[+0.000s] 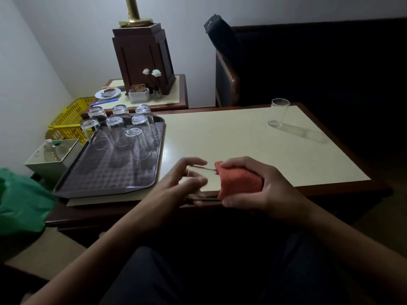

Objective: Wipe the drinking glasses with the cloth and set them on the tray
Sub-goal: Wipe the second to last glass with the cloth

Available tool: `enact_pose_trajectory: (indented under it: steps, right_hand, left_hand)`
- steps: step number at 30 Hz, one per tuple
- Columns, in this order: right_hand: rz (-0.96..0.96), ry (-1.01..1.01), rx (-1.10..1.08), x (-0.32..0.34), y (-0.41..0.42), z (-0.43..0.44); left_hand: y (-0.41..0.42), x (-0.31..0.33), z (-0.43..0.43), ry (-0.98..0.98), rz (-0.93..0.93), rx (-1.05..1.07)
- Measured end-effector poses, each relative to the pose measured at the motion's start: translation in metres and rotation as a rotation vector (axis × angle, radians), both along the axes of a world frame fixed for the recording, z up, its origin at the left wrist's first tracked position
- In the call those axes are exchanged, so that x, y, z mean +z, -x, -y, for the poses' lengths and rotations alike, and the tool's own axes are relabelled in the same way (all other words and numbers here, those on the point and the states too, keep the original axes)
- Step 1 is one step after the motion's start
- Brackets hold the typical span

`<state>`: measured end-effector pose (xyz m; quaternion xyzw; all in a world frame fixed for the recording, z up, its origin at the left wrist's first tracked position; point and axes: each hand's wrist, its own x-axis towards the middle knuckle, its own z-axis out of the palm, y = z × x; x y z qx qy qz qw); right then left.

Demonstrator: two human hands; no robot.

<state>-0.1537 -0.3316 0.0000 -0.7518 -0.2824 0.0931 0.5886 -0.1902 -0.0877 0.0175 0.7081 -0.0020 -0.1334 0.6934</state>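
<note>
Left hand (pixel 187 180) curls round a clear glass (pixel 201 172) held sideways, steadying it for wiping. Right hand (pixel 262 190) grips an orange cloth (pixel 239 181) wrapped over its end. Seven glasses (pixel 136 139) stand upturned on the tray (pixel 105 179). One upright glass (pixel 278 113) waits on the table (pixel 231 137).

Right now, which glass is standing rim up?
The lone glass at the table's far right. Those on the tray are inverted; the held glass lies sideways.

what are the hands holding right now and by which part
The left hand grips a clear drinking glass, lying sideways, at its left end; the right hand clasps an orange knitted cloth wrapped round the glass's other end.
</note>
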Motion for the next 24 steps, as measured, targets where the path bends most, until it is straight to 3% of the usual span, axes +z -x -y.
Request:
enact_pose_trajectory:
  steps: [1,2,5,7,9,11,13,15,16,18,20,22,24]
  right_hand:
    - [-0.146,-0.039,0.013,0.002,0.000,0.000]
    - [-0.154,-0.008,0.030,0.004,0.002,-0.001]
    - [0.420,0.330,0.045,0.001,0.006,-0.005]
    - [0.714,0.362,0.098,-0.004,0.006,-0.005]
    - [0.665,0.297,0.062,-0.003,0.003,-0.003]
    - [0.375,0.176,-0.003,0.000,0.000,0.000]
    - [-0.090,-0.033,0.022,0.000,-0.001,0.000]
    - [-0.258,-0.104,0.026,0.004,0.000,-0.002]
    - [-0.168,-0.044,0.024,0.006,0.002,-0.003]
    - [0.259,0.201,-0.008,0.007,0.004,-0.003]
    - [0.626,0.284,0.002,0.002,0.006,-0.003]
    - [0.639,0.235,-0.003,-0.001,0.005,-0.002]
    - [0.421,0.160,-0.048,-0.003,0.004,-0.002]
  left_hand:
    - [0.001,0.000,-0.003,-0.067,0.092,-0.024]
    - [0.000,-0.001,-0.004,-0.062,0.106,-0.036]
    - [-0.002,-0.006,-0.002,0.164,-0.189,0.030]
    - [-0.002,-0.005,0.002,0.193,-0.395,-0.001]
    - [-0.004,-0.005,0.002,0.226,-0.419,-0.048]
    - [-0.004,-0.004,0.000,0.185,-0.235,-0.037]
    - [-0.001,-0.001,-0.004,-0.054,0.050,-0.045]
    - [0.001,0.000,-0.004,-0.114,0.163,-0.055]
    - [0.001,0.000,-0.002,-0.031,0.091,-0.022]
    - [-0.002,-0.001,-0.001,0.151,-0.155,0.057]
    - [-0.002,0.002,-0.001,0.135,-0.364,-0.005]
    - [-0.003,0.002,-0.002,0.138,-0.392,-0.074]
    - [-0.002,0.000,-0.003,0.054,-0.215,-0.039]
